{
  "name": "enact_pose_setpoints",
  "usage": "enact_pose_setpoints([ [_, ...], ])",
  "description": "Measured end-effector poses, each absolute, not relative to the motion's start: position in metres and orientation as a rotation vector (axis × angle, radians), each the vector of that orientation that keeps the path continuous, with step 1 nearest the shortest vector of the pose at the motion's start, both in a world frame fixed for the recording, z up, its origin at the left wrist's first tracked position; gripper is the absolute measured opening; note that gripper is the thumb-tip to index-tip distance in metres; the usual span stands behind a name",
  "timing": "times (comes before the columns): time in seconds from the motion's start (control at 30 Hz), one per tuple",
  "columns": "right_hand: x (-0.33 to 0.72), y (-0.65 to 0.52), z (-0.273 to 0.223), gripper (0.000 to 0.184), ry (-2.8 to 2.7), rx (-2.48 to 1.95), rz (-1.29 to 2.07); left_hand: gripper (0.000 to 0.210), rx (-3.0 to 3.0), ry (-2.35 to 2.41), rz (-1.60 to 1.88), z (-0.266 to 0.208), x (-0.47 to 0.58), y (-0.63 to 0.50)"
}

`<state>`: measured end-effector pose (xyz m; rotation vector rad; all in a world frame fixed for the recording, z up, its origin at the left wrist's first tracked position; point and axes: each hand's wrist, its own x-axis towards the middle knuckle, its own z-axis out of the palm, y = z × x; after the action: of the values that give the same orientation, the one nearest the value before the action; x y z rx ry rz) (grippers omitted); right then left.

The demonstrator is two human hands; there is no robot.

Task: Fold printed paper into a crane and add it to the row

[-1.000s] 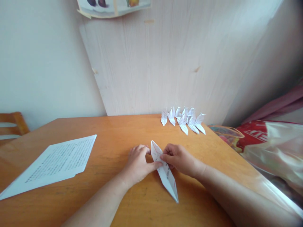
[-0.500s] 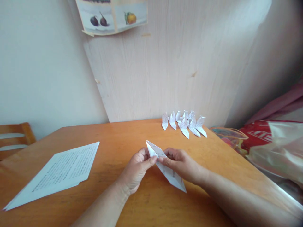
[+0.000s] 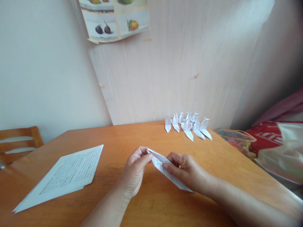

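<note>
A folded piece of white printed paper (image 3: 158, 162) is held above the table between both hands, slanting from upper left to lower right. My left hand (image 3: 135, 168) pinches its upper left tip between thumb and fingers. My right hand (image 3: 186, 170) grips the same paper near its middle, thumb on the near face and fingers behind. The fingers hide part of its far side. Beyond the hands, several folded paper cranes (image 3: 188, 129) stand in a cluster at the table's back right.
A stack of printed sheets (image 3: 68, 173) lies on the wooden table (image 3: 118, 135) at left. A wooden chair (image 3: 21, 138) stands past the left edge. Bags (image 3: 267, 138) sit beyond the right edge. Fruit pictures (image 3: 115, 22) hang on the wall panel behind.
My left hand has slid from the paper's middle to its upper left tip. The paper is tilted flatter, with the right hand still on it. The view has shifted slightly.
</note>
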<state>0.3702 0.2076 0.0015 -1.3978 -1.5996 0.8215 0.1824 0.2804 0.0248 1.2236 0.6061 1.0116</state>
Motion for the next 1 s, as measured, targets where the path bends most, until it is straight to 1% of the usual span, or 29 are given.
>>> enact_pose_setpoints([
  [0.2, 0.3706, 0.2075, 0.0039, 0.023, -1.672, -1.435, 0.72, 0.009, 1.245, 0.597, 1.032, 0.0228, 0.181, 0.2814],
  [0.43, 0.3693, 0.2049, 0.0088, 0.022, -1.678, -1.429, 0.756, 0.006, 1.276, 0.607, 1.072, 0.0217, 0.1807, 0.2812],
  [0.83, 0.3702, 0.2051, 0.0062, 0.023, -1.688, -1.396, 0.749, 0.01, 1.273, 0.639, 1.083, 0.0245, 0.1808, 0.2806],
  [0.93, 0.3713, 0.2049, 0.0081, 0.021, -1.74, -1.45, 0.655, 0.01, 1.333, 0.681, 1.055, 0.0264, 0.1781, 0.2822],
  [1.0, 0.3729, 0.2042, 0.0113, 0.02, -1.808, -1.486, 0.515, 0.01, 1.406, 0.713, 1.042, 0.028, 0.1759, 0.2835],
])
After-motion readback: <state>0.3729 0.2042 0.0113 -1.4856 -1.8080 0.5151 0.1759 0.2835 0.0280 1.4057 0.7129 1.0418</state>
